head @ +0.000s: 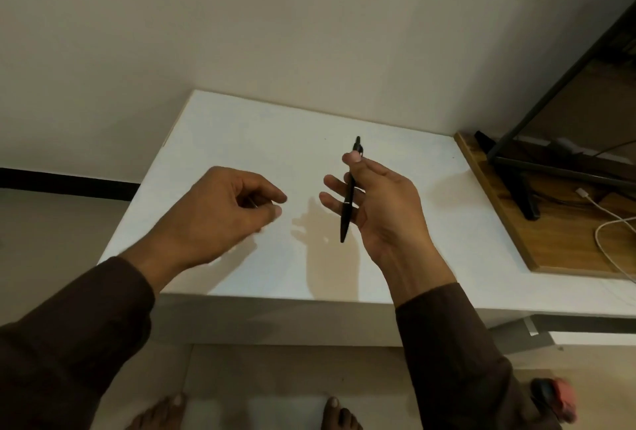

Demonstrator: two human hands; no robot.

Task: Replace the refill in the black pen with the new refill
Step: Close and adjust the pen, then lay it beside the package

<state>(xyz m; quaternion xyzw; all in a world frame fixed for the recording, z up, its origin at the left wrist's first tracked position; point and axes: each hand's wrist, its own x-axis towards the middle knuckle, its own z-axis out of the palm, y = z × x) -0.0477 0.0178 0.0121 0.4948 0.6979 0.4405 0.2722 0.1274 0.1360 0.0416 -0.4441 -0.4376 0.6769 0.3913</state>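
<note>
Right, left to right:
left hand: my left hand hovers over the white table, fingers curled in, thumb near forefinger; cannot tell if anything is pinched there, too blurred.
new refill: not visible anywhere on the table; maybe hidden in my left hand, can't say.
black pen: black pen is off the table, near upright, clicker end up, tip down and towards me.
right hand: my right hand is closed on the pen, thumb pressing near the clip, barrel lying across my spread fingers.
handling guess: light, stiff, smooth plastic; likely slippery, so pinch firm, not hard.
where to hold: thin silver ring marks the barrel joint, I judge; grip one hand above it, one below, then twist.
risk: small inner parts may drop once it opens; keep it over the table.
far right: wooden board with white cable, not needed.
</note>
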